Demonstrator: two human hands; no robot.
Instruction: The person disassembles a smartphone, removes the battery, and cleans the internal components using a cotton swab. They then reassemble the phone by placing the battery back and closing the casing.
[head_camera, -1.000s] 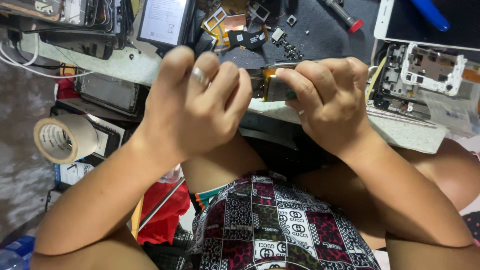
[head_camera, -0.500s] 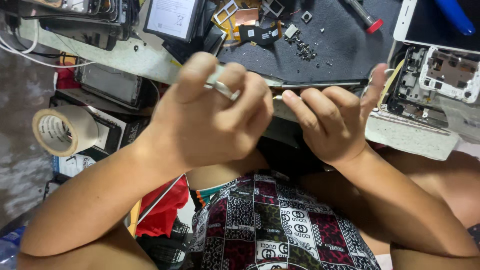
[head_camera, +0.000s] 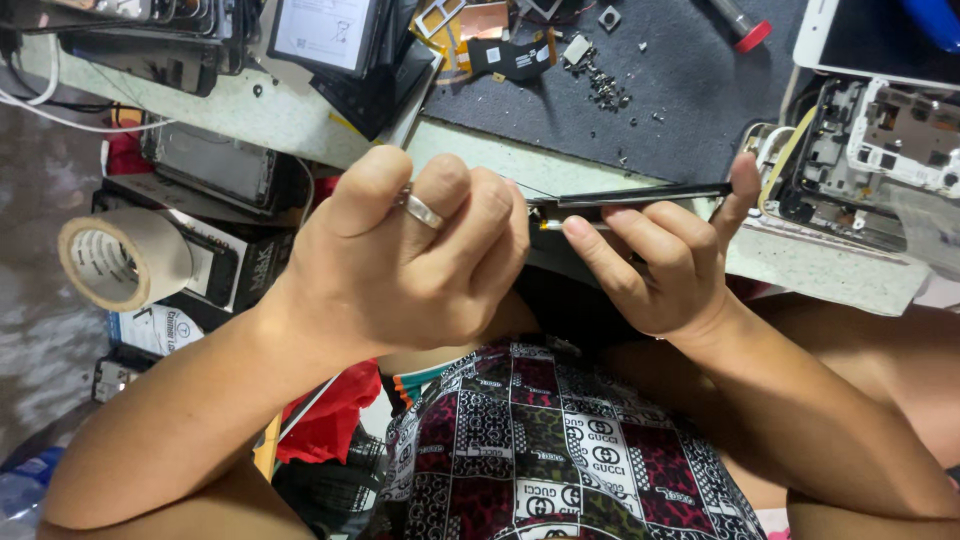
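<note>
While both hands worked at the counter (head_camera: 300, 120) edge, the left hand (head_camera: 400, 255) was curled into a near fist, ring on one finger, its fingertips hidden against the near end of a thin dark phone panel (head_camera: 640, 195). Whether it gripped the panel could not be told. The right hand (head_camera: 665, 260) pinched the same panel edge-on, thumb raised at the far end, fingers pressed beneath. Panel was held level just above the counter edge, beside a dark work mat (head_camera: 680, 90) strewn with tiny screws (head_camera: 605, 90). An opened phone chassis (head_camera: 850, 160) lay right of the mat. A tape roll (head_camera: 125, 260) sat well left, below.
</note>
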